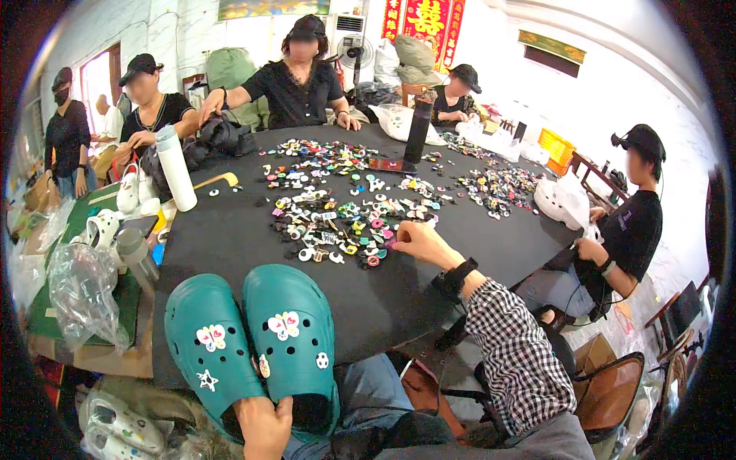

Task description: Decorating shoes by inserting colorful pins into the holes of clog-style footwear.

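A pair of green clogs (290, 337) is tilted up at the table's near edge, toes pointing away. My left hand (263, 425) grips them at the heel openings, thumb pressed down on the rim. White butterfly charms (211, 338) sit on both toes, with a star charm (206, 380) on the left clog and a soccer ball charm (322, 359) on the right. Over the near right edge of a loose pile of colourful shoe charms (337, 222), my right hand (424, 244) is closed in a pinch, a small pinkish charm at its fingertips.
A white bottle (176, 169), a clear tumbler (138, 255) and white clogs (103, 228) stand at the left. A dark tall bottle (419, 126) rises beyond the charms. Co-workers sit round the black table (429, 318). More charms (498, 188) lie at the right.
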A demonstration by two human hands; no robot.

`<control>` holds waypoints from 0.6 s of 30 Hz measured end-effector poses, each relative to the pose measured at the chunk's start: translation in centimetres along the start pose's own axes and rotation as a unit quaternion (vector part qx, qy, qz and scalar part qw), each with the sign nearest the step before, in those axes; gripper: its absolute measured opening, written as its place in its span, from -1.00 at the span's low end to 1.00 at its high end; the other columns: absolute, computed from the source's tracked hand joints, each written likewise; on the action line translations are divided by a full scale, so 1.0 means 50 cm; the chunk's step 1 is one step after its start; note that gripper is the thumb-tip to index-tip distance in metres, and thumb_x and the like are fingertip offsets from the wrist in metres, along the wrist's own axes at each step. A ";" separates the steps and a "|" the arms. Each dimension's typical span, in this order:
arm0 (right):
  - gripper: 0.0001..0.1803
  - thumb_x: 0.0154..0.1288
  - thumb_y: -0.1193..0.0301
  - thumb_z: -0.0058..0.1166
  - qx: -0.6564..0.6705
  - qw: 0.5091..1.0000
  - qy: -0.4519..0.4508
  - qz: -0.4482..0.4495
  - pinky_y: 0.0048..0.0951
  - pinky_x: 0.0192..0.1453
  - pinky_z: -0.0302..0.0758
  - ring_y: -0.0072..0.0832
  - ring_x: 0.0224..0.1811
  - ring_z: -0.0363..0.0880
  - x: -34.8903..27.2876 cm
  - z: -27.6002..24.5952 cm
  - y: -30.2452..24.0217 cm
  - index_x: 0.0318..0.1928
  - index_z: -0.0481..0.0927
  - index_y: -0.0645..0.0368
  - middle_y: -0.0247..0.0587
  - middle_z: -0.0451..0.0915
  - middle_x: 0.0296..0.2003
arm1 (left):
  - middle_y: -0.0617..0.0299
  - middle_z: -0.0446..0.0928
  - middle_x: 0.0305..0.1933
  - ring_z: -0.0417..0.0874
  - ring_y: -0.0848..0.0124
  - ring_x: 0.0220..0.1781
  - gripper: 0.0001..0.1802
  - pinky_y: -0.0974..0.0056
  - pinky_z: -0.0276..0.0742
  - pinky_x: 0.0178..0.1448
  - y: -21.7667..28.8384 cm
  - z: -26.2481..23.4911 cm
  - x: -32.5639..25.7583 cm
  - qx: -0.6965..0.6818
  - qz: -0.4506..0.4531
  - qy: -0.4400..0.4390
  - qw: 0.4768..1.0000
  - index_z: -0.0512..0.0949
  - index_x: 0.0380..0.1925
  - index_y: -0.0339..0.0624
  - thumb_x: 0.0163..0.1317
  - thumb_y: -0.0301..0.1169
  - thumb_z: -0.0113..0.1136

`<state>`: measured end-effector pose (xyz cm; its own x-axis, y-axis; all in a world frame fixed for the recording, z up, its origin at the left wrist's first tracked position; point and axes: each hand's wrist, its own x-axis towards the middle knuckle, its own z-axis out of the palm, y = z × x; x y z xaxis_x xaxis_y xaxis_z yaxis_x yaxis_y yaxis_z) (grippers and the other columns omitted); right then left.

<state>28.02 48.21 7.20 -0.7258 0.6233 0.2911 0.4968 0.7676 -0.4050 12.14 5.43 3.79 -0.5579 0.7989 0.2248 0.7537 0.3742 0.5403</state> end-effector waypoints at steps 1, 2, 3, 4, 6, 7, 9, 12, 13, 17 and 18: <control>-0.71 0.13 0.27 0.29 0.028 0.999 0.011 0.022 -0.24 -0.25 0.52 -0.17 -0.36 0.64 -0.002 -0.004 -0.008 -0.39 0.56 0.26 -0.01 0.63 -0.44 | -0.28 0.39 -0.52 0.43 -0.23 -0.37 -0.51 -0.18 0.30 -0.25 0.000 0.000 0.000 0.001 0.000 0.000 1.000 0.40 -0.63 -0.41 0.23 -0.16 0.19; -0.71 0.13 0.27 0.29 0.029 0.999 0.011 0.022 -0.24 -0.25 0.52 -0.17 -0.36 0.64 0.002 -0.003 -0.007 -0.39 0.56 0.26 -0.01 0.63 -0.44 | -0.27 0.39 -0.52 0.43 -0.23 -0.36 -0.52 -0.17 0.30 -0.24 0.001 0.000 -0.001 0.002 0.004 0.007 1.000 0.40 -0.63 -0.41 0.22 -0.17 0.20; -0.72 0.15 0.28 0.28 0.038 0.998 0.047 -0.010 -0.25 -0.26 0.53 -0.19 -0.37 0.64 0.010 -0.001 -0.006 -0.37 0.57 0.26 -0.02 0.63 -0.45 | -0.27 0.39 -0.51 0.43 -0.22 -0.36 -0.52 -0.16 0.30 -0.24 0.001 -0.001 -0.001 0.004 0.009 0.013 1.000 0.40 -0.63 -0.40 0.22 -0.17 0.20; -0.74 0.16 0.30 0.27 0.043 0.995 0.087 -0.037 -0.26 -0.27 0.53 -0.21 -0.39 0.64 0.010 -0.010 -0.002 -0.35 0.58 0.27 -0.03 0.63 -0.47 | -0.27 0.39 -0.51 0.43 -0.22 -0.36 -0.52 -0.16 0.30 -0.24 -0.013 0.016 -0.002 0.004 0.015 0.012 1.000 0.40 -0.63 -0.40 0.22 -0.17 0.20; -0.84 0.20 0.40 0.16 0.044 0.997 0.049 -0.031 -0.27 -0.24 0.56 -0.25 -0.38 0.66 0.022 -0.014 -0.059 -0.29 0.62 0.25 -0.03 0.64 -0.47 | -0.32 0.47 -0.04 0.46 -0.27 -0.03 -0.54 -0.14 0.33 0.16 -0.054 0.048 -0.007 0.051 -0.054 0.039 0.996 0.43 -0.12 -0.55 0.07 -0.37 0.23; -0.86 0.20 0.45 0.10 0.065 0.998 -0.010 0.017 -0.27 -0.22 0.58 -0.27 -0.36 0.68 0.031 -0.008 -0.077 -0.26 0.64 0.23 -0.02 0.65 -0.45 | -0.32 0.47 -0.04 0.46 -0.27 -0.03 -0.54 -0.14 0.33 0.16 -0.053 0.042 -0.015 0.053 -0.055 0.039 0.996 0.43 -0.12 -0.55 0.07 -0.37 0.23; -0.74 0.15 0.56 -0.04 0.065 0.989 -0.107 0.071 -0.23 -0.12 0.61 -0.22 -0.26 0.70 0.040 -0.013 -0.125 -0.20 0.69 0.17 0.03 0.67 -0.38 | -0.27 0.39 -0.50 0.43 -0.22 -0.34 -0.52 -0.15 0.31 -0.22 -0.003 0.000 -0.005 0.013 0.006 0.010 1.000 0.40 -0.62 -0.40 0.22 -0.17 0.21; -0.72 0.10 0.60 -0.06 -0.038 0.994 -0.016 -0.098 -0.12 -0.05 0.58 -0.03 -0.20 0.66 0.075 0.060 -0.104 -0.23 0.69 0.17 0.09 0.67 -0.33 | -0.28 0.39 -0.50 0.43 -0.22 -0.34 -0.53 -0.15 0.31 -0.21 -0.001 0.002 -0.003 0.022 0.005 0.013 1.000 0.40 -0.62 -0.39 0.23 -0.17 0.21; -0.74 0.08 0.61 -0.06 -0.053 0.992 -0.008 -0.114 -0.11 -0.04 0.57 -0.03 -0.20 0.66 0.083 0.079 -0.114 -0.26 0.68 0.19 0.09 0.66 -0.34 | -0.28 0.39 -0.50 0.43 -0.22 -0.34 -0.53 -0.15 0.31 -0.21 -0.001 0.002 -0.002 0.023 0.009 0.013 1.000 0.40 -0.62 -0.39 0.23 -0.17 0.21; -0.76 0.04 0.60 -0.03 0.004 0.987 -0.009 -0.158 -0.09 -0.07 0.57 0.03 -0.22 0.65 0.140 0.128 -0.128 -0.30 0.68 0.21 0.13 0.65 -0.38 | -0.31 0.39 -0.50 0.41 -0.26 -0.33 -0.52 -0.16 0.30 -0.21 0.007 -0.006 0.002 0.015 -0.025 -0.016 0.999 0.39 -0.62 -0.42 0.22 -0.18 0.22; -0.74 0.04 0.60 -0.03 0.023 0.984 -0.017 -0.175 -0.10 -0.07 0.57 0.04 -0.22 0.65 0.149 0.118 -0.142 -0.29 0.70 0.18 0.12 0.65 -0.39 | -0.31 0.38 -0.50 0.41 -0.27 -0.33 -0.52 -0.17 0.29 -0.21 0.008 -0.007 0.003 0.022 -0.045 -0.025 0.998 0.39 -0.61 -0.43 0.21 -0.19 0.23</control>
<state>16.29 46.54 7.12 -0.8647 0.3152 0.3910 0.1916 0.9267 -0.3232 12.25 5.51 4.33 -0.6064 0.7834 0.1363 0.7170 0.4646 0.5197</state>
